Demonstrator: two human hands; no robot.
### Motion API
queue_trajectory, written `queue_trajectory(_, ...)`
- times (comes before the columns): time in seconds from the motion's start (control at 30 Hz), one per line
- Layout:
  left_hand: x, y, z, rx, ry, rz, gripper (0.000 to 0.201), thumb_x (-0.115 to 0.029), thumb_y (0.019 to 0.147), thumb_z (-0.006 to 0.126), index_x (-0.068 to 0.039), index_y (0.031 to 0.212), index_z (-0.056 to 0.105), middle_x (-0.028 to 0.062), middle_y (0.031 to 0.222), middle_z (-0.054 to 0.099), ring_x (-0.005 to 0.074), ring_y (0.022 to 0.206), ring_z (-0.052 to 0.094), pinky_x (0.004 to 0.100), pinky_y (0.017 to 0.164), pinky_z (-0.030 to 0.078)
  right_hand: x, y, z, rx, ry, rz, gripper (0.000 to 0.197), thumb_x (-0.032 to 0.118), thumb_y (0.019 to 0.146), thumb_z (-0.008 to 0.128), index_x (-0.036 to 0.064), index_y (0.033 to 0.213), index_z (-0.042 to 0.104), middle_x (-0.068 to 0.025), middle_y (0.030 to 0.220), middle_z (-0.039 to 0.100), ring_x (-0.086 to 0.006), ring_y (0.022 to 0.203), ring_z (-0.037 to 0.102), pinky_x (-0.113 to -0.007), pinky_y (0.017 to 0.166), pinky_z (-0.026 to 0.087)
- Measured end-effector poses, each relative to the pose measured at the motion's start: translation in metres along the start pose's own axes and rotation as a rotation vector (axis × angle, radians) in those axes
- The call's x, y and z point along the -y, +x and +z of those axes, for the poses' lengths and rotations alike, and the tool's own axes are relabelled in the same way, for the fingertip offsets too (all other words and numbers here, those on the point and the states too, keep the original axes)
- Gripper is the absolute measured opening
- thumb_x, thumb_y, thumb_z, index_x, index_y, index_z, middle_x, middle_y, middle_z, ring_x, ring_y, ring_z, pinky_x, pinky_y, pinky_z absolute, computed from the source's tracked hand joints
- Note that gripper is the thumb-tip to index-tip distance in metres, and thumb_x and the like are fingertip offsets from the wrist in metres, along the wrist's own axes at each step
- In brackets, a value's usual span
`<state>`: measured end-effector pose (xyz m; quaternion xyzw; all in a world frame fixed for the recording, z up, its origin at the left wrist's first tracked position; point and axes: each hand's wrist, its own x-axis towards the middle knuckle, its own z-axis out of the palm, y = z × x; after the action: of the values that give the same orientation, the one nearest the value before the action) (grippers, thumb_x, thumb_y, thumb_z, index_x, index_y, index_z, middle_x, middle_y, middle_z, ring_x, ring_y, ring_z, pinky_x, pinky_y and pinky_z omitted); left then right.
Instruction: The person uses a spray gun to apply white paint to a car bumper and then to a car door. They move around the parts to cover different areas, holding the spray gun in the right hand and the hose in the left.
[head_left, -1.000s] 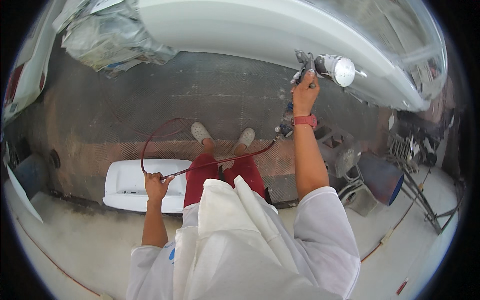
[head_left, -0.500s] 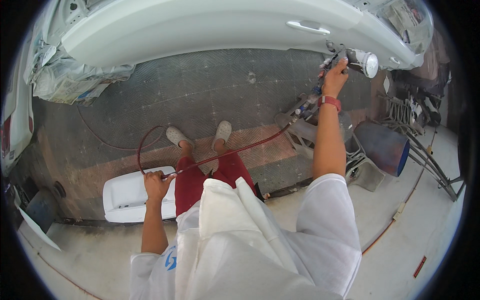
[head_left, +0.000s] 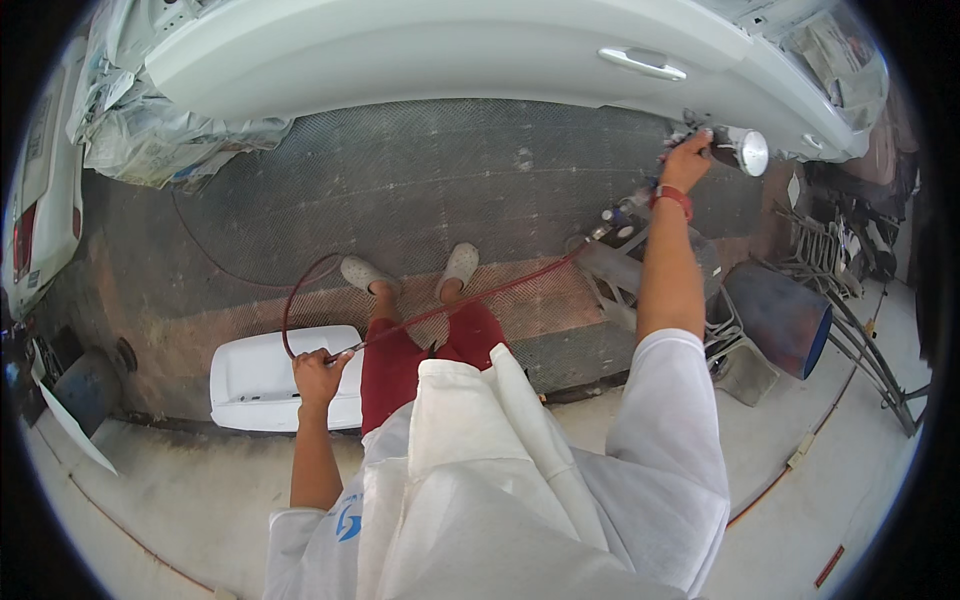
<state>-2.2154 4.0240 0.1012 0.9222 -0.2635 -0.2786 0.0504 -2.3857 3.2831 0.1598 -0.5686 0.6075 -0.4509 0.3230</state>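
My right hand (head_left: 685, 163) is closed round a paint spray gun (head_left: 690, 128), held out at the end of my stretched arm. Its paint cup (head_left: 741, 151) with a whitish round end sticks out to the right. Just beyond it is the lower part of a white car door (head_left: 450, 60) with a white handle (head_left: 641, 64). A dark red air hose (head_left: 480, 298) runs from the gun's fittings down across my legs to the left. My left hand (head_left: 319, 376) is closed on that hose, above a white car panel (head_left: 285, 365) on the floor. The gun's trigger is hidden by my fingers.
Newspaper and plastic masking (head_left: 165, 150) hangs at the far left. To the right stand a grey plastic stool (head_left: 620, 265), a dark blue drum (head_left: 775, 315) and metal stands (head_left: 860, 340). The hose also loops on the dark mat (head_left: 420, 200) beside my shoes.
The spray gun and my right hand have moved slightly down and to the right in the picture. The view has shifted, so the door sits further right. My left hand keeps its hold.
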Motion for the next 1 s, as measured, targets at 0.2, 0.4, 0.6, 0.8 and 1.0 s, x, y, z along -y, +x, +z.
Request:
queue_trajectory(0.2,0.092,-0.006,-0.003,-0.047,0.034,-0.062,0.066,-0.066,0.086,0.078,-0.001,0.072,0.073,0.0181,0.067,0.068,0.0399,0.075,0.066,0.0498,0.090,0.049,0.014,-0.175,0.074,0.271,0.106,0.024,0.051,0.044,0.113,0.051,-0.0046,0.121,0.065,-0.0061,0.083,0.066,-0.0155,0.066,0.064,-0.031,0.052,0.051)
queue_trajectory(0.4,0.203,-0.022,-0.023,-0.055,0.067,-0.162,0.066,-0.066,0.085,0.079,-0.001,0.072,0.072,0.0182,0.069,0.069,0.0394,0.077,0.066,0.0495,0.091,0.049,0.073,-0.356,0.170,0.537,0.224,0.031,0.049,0.031,0.112,0.055,0.0011,0.151,0.058,-0.0047,0.083,0.065,-0.0109,0.074,0.060,-0.031,0.064,0.051)
queue_trajectory(0.6,0.294,-0.054,-0.044,-0.100,0.068,-0.303,0.065,-0.065,0.085,0.079,-0.002,0.075,0.073,0.0188,0.074,0.071,0.0406,0.081,0.066,0.0505,0.091,0.050,0.125,-0.489,0.262,0.718,0.214,-0.080,0.051,0.025,0.109,0.057,0.0019,0.154,0.057,-0.0103,0.086,0.070,-0.0144,0.076,0.065,-0.034,0.068,0.054)
queue_trajectory(0.8,0.335,-0.087,-0.045,-0.105,0.046,-0.471,0.063,-0.062,0.085,0.080,-0.001,0.073,0.072,0.0210,0.074,0.070,0.0427,0.081,0.067,0.0531,0.087,0.050,0.151,-0.587,0.348,0.828,0.267,-0.161,0.053,0.031,0.107,0.060,-0.0005,0.150,0.059,-0.0278,0.121,0.075,-0.0356,0.103,0.076,-0.042,0.087,0.059)
queue_trajectory(1.0,0.333,-0.102,-0.039,-0.118,0.042,-0.479,0.063,-0.064,0.087,0.079,-0.002,0.075,0.074,0.0203,0.074,0.071,0.0427,0.078,0.067,0.0529,0.085,0.051,0.165,-0.645,0.413,0.899,0.274,-0.328,0.054,0.037,0.105,0.063,-0.0027,0.141,0.065,-0.0329,0.111,0.074,-0.0471,0.100,0.074,-0.048,0.086,0.059)
